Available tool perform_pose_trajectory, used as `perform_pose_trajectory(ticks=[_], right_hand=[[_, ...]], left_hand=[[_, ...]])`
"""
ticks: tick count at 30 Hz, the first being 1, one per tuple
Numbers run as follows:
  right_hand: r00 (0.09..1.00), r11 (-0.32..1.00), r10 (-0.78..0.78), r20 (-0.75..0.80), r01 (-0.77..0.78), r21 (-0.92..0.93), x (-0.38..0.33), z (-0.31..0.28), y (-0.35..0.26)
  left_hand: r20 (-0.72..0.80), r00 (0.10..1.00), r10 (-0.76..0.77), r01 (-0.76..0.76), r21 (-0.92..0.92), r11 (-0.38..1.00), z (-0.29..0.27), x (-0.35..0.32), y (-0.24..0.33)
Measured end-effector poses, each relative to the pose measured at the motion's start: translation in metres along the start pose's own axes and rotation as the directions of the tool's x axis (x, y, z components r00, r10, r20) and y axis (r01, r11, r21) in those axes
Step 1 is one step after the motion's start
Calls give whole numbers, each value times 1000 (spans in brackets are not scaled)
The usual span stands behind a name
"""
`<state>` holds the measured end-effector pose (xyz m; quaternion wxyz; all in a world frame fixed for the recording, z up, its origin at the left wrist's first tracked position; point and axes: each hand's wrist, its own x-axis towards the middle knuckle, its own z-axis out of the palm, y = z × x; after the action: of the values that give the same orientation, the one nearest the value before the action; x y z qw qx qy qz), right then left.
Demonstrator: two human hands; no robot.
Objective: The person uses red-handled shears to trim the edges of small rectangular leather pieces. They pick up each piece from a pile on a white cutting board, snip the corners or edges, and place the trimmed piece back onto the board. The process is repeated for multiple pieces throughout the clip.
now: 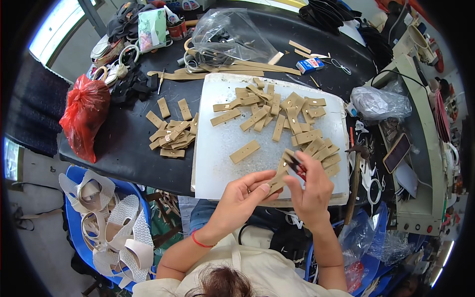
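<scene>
My left hand (238,197) pinches a tan strap piece (280,178) with small metal fittings between thumb and fingers, over the near edge of a white board (217,168). My right hand (315,192) is closed around a small dark red and black tool (297,167), its end against the upper part of that strap; motion blur hides its exact kind. Beyond the hands lies a loose pile of similar tan strap pieces (267,106), some with metal fittings. One single strap piece (245,151) rests apart on the board. Another heap of strap pieces (175,134) sits left of the board.
A hammer (355,171) and a phone (397,152) lie at the right, near a plastic-wrapped bundle (381,103). Long tan strips (198,74), a clear bag (232,37) and a small blue box (310,65) lie behind. Left are a red bag (86,116) and a blue basket (74,210) of white shoe uppers.
</scene>
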<state>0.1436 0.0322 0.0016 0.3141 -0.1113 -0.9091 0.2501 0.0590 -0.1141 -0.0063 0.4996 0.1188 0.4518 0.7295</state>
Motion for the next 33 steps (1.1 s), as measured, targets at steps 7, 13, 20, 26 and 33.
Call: perform_pose_trajectory(ticks=[7, 13, 20, 26, 33], right_hand=[[996, 974, -94, -3, 91, -208, -29, 9, -6], [999, 969, -45, 2, 44, -244, -36, 18, -5], [999, 974, -12, -47, 1, -226, -38, 23, -7], [999, 983, 40, -29, -45, -177, -44, 25, -8], [891, 813, 425, 163, -454, 365, -35, 1, -11]], left_hand=[[-121, 980, 156, -159, -19, 987, 2, 3, -11], [-133, 972, 195, -197, 2, 980, 6, 2, -17], [-162, 972, 168, -174, -20, 985, 5, 3, -15], [-160, 963, 218, -223, -13, 975, 7, 1, -20], [-154, 981, 114, -120, -31, 992, -1, 2, -7]])
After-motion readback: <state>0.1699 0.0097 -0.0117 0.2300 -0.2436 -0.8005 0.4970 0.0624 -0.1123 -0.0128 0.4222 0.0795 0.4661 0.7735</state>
